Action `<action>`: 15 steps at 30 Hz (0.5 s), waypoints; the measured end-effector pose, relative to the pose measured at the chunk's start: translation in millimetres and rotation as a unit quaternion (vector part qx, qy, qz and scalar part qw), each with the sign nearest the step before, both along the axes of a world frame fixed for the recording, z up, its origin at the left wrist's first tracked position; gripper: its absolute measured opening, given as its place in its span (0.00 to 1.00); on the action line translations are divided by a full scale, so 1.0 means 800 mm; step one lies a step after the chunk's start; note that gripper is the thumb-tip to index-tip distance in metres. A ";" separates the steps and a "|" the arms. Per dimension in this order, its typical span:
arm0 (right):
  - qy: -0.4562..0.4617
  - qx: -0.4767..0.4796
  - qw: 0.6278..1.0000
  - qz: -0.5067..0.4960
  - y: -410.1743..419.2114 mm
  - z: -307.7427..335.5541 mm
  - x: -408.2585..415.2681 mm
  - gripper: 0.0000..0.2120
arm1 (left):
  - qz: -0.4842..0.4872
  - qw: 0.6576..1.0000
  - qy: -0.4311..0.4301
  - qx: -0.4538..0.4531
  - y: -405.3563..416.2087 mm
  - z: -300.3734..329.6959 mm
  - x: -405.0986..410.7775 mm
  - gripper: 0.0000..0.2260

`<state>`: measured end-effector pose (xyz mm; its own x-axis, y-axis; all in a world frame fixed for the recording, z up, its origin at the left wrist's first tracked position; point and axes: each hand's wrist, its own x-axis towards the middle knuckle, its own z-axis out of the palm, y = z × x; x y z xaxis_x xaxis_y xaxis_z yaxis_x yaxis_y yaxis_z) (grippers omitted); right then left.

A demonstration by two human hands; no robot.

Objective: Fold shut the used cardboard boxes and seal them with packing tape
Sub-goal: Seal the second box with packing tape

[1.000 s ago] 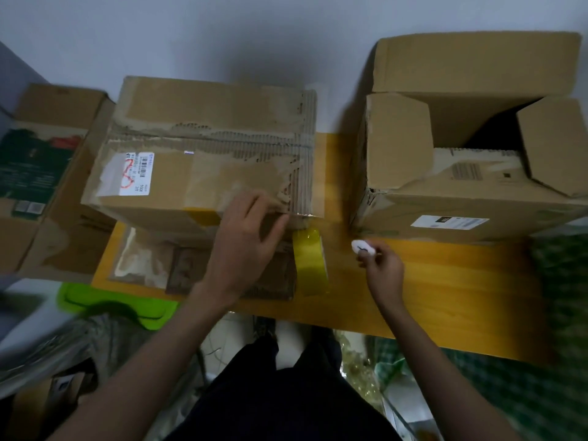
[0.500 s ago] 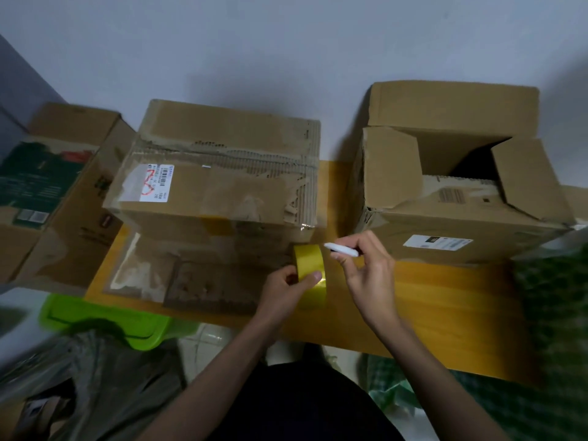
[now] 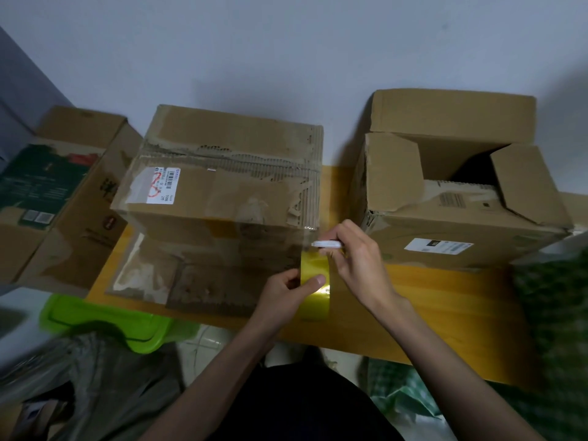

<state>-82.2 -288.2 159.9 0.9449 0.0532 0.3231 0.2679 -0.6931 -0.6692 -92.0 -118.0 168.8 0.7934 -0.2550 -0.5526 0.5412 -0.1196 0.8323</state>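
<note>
I count three cardboard boxes, one yellow tape roll, one white cutter, one green lid.

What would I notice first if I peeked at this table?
Probably the shiny yellow tape roll in the middle, gripped by the left hand, while the right hand holds a small white cutter just above it. Behind stands a worn closed box, and to the right an open box with flaps up.

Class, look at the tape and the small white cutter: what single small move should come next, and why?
Probably draw the white cutter in the right hand across the tape: the left hand holds the yellow roll hanging from the closed box, so the strip seems uncut.
</note>
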 end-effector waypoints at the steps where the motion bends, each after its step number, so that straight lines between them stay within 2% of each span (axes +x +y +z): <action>1: 0.003 -0.003 1.000 0.002 0.001 0.001 0.001 0.03 | -0.001 1.000 0.002 -0.004 0.000 0.000 -0.001 0.08; 9: 0.024 -0.016 1.000 0.012 0.002 0.006 0.008 0.03 | -0.007 1.000 0.003 -0.004 -0.001 0.000 0.001 0.08; 15: 0.046 -0.030 0.998 0.019 0.003 0.010 0.011 0.08 | -0.008 1.000 0.003 0.002 -0.002 -0.003 0.003 0.09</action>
